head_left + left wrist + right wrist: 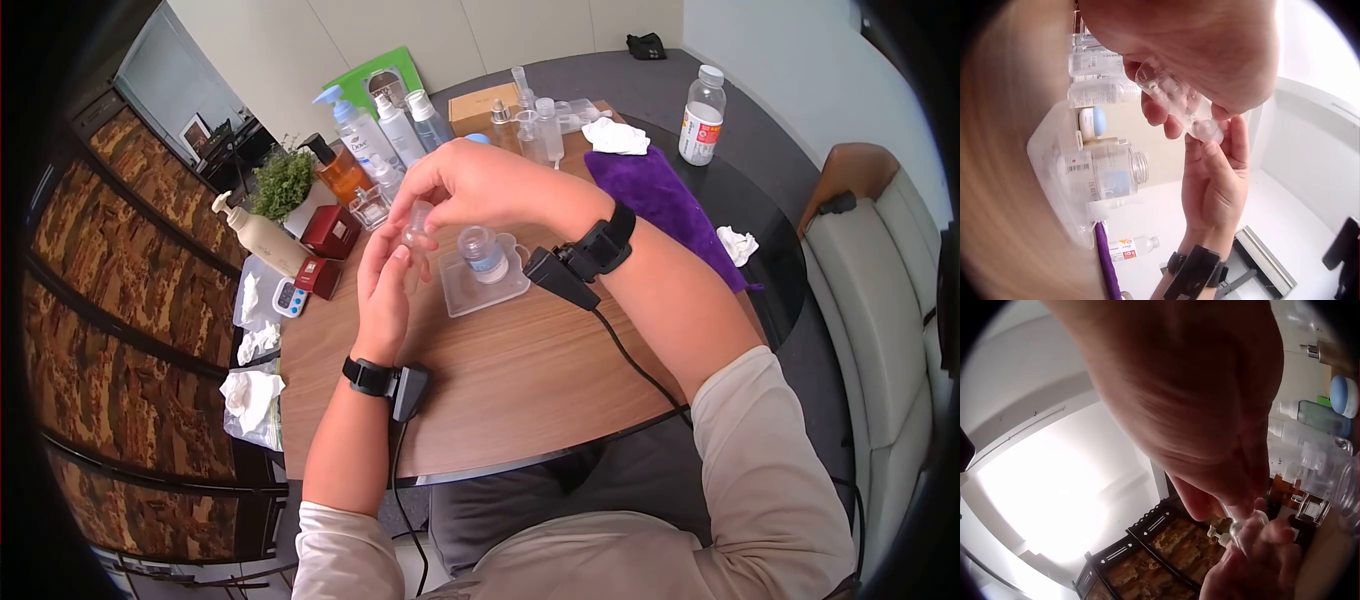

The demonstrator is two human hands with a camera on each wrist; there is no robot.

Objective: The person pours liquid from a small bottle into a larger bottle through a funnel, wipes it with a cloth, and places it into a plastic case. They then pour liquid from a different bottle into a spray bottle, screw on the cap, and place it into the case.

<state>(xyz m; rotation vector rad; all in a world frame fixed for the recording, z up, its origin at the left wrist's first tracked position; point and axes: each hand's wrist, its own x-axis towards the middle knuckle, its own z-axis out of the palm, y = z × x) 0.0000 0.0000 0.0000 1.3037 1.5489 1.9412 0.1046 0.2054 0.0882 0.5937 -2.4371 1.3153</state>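
Observation:
Both hands meet over the table around a small clear bottle [1169,94], which is tilted in the left wrist view. My left hand [382,280] holds its body with curled fingers. From the other side, my right hand [480,185] pinches its narrower end between thumb and fingers. Fingers cover part of the bottle in every view. Just right of the hands, a clear wide-mouthed jar [483,262] with a bluish label stands upright and uncapped on a shallow clear tray [462,302].
Pump bottles [398,130], an amber bottle [342,175] and a potted plant [283,185] line the back left. Red boxes [330,232] and a small timer [290,298] stand at the left edge. A purple cloth [660,205] and a drink bottle [702,120] are on the right.

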